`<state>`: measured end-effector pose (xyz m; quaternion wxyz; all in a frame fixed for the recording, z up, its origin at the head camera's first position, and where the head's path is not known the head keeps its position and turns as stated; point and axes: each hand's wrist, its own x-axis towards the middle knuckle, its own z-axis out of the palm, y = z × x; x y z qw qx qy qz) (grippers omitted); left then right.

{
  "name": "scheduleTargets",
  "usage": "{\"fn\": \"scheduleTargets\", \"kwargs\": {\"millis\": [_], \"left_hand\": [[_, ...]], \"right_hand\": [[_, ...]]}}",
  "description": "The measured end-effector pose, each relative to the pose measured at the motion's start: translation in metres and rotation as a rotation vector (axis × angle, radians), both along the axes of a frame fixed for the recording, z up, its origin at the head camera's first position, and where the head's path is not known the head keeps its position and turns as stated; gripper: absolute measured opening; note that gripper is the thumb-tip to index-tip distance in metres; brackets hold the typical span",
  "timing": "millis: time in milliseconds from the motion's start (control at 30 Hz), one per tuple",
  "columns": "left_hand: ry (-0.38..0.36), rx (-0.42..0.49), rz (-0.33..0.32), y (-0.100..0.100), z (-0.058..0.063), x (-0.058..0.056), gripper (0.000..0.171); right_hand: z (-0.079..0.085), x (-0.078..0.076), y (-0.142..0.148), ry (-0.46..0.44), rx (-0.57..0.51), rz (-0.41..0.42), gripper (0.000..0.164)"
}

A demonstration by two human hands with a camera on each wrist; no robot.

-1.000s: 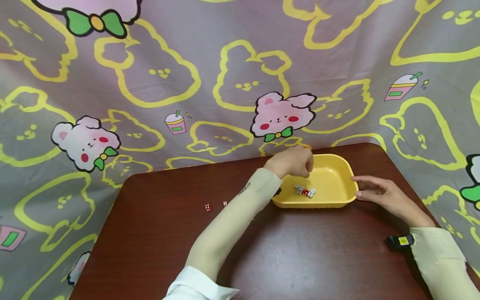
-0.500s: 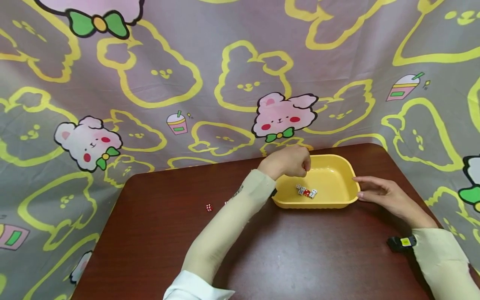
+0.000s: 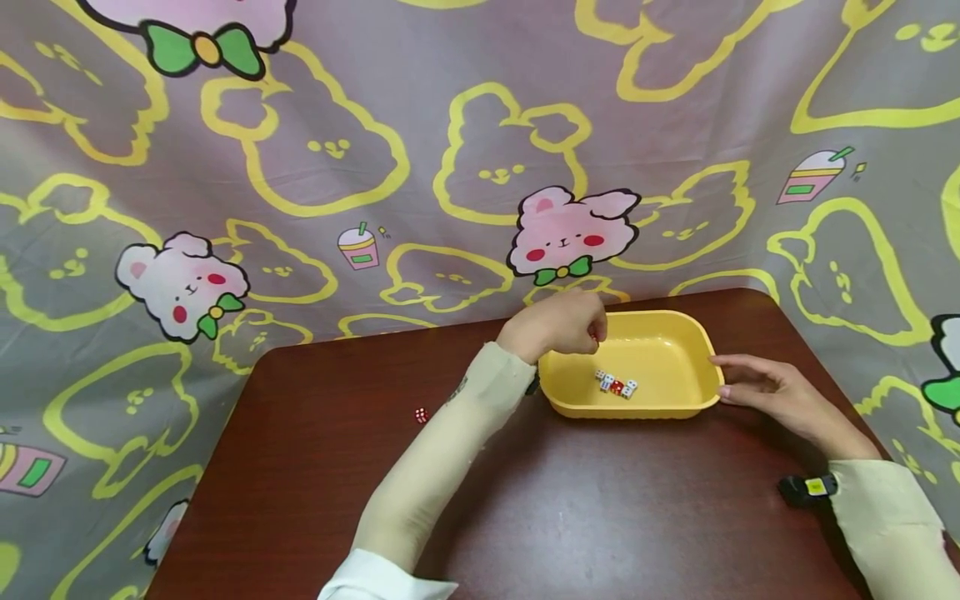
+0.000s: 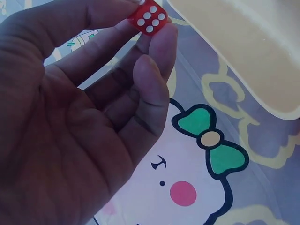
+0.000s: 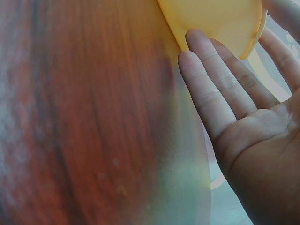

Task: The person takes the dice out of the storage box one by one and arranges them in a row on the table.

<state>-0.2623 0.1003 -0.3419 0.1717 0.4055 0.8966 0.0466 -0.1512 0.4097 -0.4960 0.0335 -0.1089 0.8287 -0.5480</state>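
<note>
My left hand [image 3: 557, 325] pinches a red die [image 4: 150, 18] with white pips between thumb and fingertips, over the left part of a yellow plastic tub [image 3: 636, 411]. Inside the tub, a red die [image 3: 617, 387] lies in a small cluster with several white dice [image 3: 629, 389]. At the tub's right end is my right hand [image 3: 783, 404], its fingertips and thumb against the outside of the rim. The right wrist view shows the fingers of that hand [image 5: 211, 93] extended beside the tub wall [image 5: 220, 21]. Another red die [image 3: 422, 415] rests on the table, left of my left forearm.
The tub stands near the back of a dark brown wooden table [image 3: 600, 500]. A patterned cloth [image 3: 420, 167] with bunny faces hangs behind and beside it. Each wrist wears a black strap device [image 3: 807, 489], the left one mostly hidden.
My left hand has drawn back a little to the left over the tub, and the red die in its fingers now shows. A second die on the table has become hidden behind the left forearm.
</note>
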Motion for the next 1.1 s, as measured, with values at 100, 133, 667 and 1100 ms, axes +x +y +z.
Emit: {"fn": "scheduleTargets", "kwargs": {"millis": [100, 133, 667, 1100], "left_hand": [[0.006, 0.004, 0.001, -0.005, -0.001, 0.002, 0.016], [0.008, 0.008, 0.001, -0.007, -0.001, 0.003, 0.016], [-0.012, 0.032, 0.036, -0.027, -0.004, 0.012, 0.013], [0.023, 0.057, 0.051, -0.050, -0.007, 0.012, 0.011]], "right_hand": [[-0.001, 0.000, 0.001, -0.002, -0.020, 0.011, 0.051], [-0.002, 0.000, 0.001, -0.003, -0.026, 0.015, 0.050], [-0.002, 0.002, 0.002, 0.012, -0.015, 0.019, 0.050], [-0.001, -0.001, 0.001, 0.019, -0.067, 0.034, 0.050]]}}
